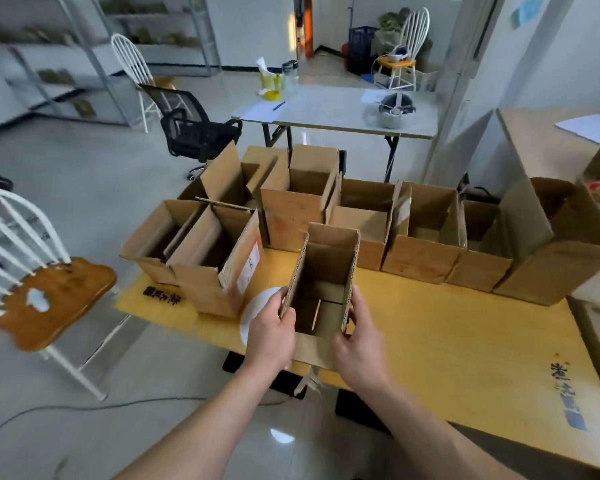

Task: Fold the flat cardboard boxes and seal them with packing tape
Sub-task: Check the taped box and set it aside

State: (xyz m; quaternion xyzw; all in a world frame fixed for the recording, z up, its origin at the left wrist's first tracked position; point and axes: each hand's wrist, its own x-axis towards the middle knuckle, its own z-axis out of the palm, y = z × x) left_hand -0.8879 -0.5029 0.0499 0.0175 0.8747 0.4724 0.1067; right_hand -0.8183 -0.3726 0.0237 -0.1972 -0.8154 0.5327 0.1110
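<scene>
Through the head camera we see a small brown cardboard box (pixel 321 271) at the near edge of the yellow table (pixel 447 341), directly in front of us. Its mouth faces up, and its two side flaps and far flap stand upright with their wavy corrugated edges showing. Inside, the bottom flaps meet along a narrow gap. Its long axis runs away from us, toward the row of open boxes (pixel 420 251) farther back on the table. Our left hand (pixel 271 336) grips the left side flap, fingers curled over its edge. Our right hand (pixel 359 344) grasps the right flap the same way. A white roll (pixel 257 306) lies just behind the left hand, beside a labelled box (pixel 215 268).
</scene>
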